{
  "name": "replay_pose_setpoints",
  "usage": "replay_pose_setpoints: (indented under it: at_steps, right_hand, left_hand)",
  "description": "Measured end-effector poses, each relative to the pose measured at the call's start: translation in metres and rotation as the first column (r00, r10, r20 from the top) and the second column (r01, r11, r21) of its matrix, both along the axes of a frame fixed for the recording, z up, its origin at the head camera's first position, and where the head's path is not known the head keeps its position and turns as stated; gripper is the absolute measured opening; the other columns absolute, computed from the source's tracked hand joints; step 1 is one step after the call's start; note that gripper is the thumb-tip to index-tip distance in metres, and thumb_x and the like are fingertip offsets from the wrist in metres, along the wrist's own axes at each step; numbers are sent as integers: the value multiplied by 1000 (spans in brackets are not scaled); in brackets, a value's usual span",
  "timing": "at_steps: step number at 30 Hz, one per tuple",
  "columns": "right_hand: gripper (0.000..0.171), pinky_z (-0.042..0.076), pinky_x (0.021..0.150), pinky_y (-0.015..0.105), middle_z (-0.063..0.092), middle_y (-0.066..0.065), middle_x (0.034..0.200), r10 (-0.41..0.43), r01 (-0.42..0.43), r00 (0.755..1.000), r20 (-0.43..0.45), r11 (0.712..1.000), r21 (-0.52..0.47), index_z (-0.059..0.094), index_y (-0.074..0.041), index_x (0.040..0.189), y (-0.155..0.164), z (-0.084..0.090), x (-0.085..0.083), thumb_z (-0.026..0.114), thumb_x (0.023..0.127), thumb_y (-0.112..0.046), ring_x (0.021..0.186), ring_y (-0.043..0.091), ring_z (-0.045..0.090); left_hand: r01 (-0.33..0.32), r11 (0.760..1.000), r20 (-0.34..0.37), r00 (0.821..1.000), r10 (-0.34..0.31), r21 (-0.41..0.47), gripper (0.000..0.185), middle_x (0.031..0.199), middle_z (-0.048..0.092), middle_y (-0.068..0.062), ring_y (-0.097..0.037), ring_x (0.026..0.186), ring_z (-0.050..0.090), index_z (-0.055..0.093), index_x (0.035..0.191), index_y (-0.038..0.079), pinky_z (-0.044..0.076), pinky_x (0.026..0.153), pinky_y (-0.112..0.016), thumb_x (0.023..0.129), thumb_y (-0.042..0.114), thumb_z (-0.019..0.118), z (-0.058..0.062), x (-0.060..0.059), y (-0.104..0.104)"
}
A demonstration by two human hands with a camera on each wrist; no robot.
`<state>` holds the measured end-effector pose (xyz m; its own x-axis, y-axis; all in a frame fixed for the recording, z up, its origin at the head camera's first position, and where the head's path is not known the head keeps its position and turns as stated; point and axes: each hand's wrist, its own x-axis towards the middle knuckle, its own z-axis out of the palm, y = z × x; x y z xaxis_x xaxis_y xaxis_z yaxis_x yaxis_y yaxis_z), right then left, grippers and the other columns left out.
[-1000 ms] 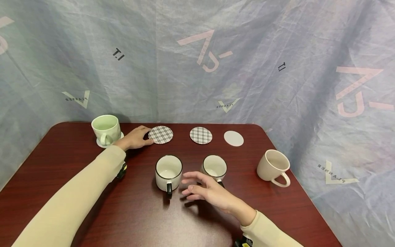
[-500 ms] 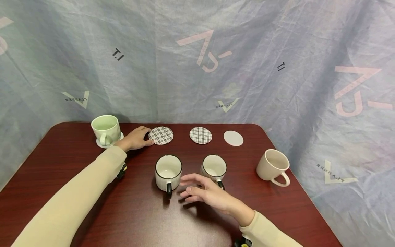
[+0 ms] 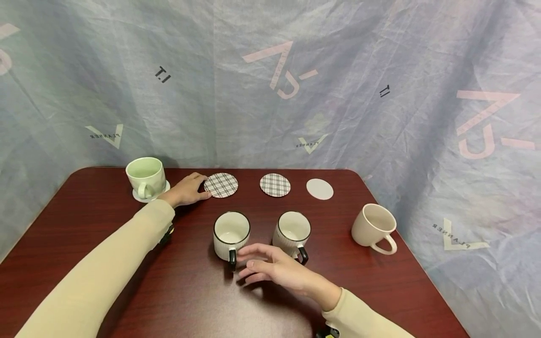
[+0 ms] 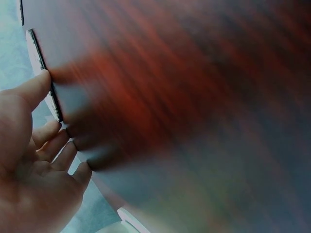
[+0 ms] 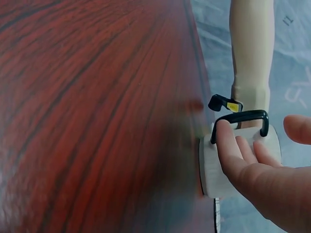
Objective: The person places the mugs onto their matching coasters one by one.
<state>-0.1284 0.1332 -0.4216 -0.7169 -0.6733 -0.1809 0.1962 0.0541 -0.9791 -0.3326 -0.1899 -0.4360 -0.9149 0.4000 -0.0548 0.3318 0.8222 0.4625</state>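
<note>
Dark red wood table (image 3: 84, 225) with a wrinkly blue tarp (image 3: 270, 84) hung behind it. Compared with a second ago, the right hand (image 3: 274, 270) has slid left and nearer, so its spread fingers now reach the black handle of the left striped mug (image 3: 230, 234). The wrist view shows a fingertip (image 5: 224, 138) right on that handle, nothing wrapped around it yet. So it looks like this mug is next, not the right striped mug (image 3: 292, 232). The left hand (image 3: 186, 189) hasn't budged: flat on the table, fingertips touching the edge of the left plaid coaster (image 3: 220, 185), beside the green mug (image 3: 146, 177) already on its coaster.
</note>
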Motion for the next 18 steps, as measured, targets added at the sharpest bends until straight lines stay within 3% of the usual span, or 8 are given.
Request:
replay_pose_setpoints:
  at_steps: [12,18]
  right_hand:
    - [42,56,105,48,57,31,144,16,-15,1000,24,1000,-7,51,10,145,-12,-4,0,56,109,-10,123,42,69]
    - [41,56,106,49,58,35,142,31,-30,999,24,999,-21,51,12,143,-18,-6,-2,55,109,-11,124,49,66]
  left_hand:
    - [-1,1000,-3,1000,1,2,68,160,34,-36,-56,149,32,40,156,-11,31,121,-65,107,29,65,-2,0,0]
    - [2,1000,9,1000,-2,-6,69,161,32,-36,-55,150,31,38,157,-11,31,121,-65,107,29,65,-1,-1,-1]
